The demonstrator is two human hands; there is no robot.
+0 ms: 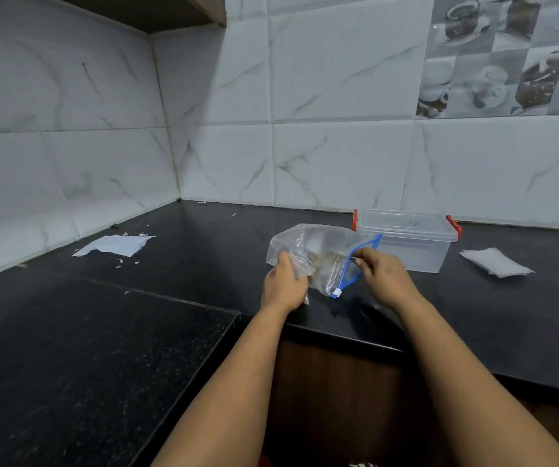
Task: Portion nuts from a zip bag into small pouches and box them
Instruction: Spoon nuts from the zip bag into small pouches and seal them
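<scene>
Both hands hold the zip bag in front of the box

The zip bag (318, 256) is lifted a little above the black counter (177, 257), just in front of the clear box (409, 242) and partly covering the box's left front corner. The left hand (283, 284) grips the closed end of the bag with curled fingers; the fingertips are hidden behind the crumpled plastic. The right hand (381, 274) pinches the blue zip strip (355, 264) between thumb and forefinger, and its other fingers are curled under. Some brown nuts (323, 256) show through the plastic, but they are blurred and cannot be counted. The box has red clips on its two ends and a lid on top; what is inside is hard to make out. To the right of the box lies a white pouch (495, 262), flat on the counter. Far to the left of the box lies a white torn sheet (116, 246) with small scraps around it.
</scene>
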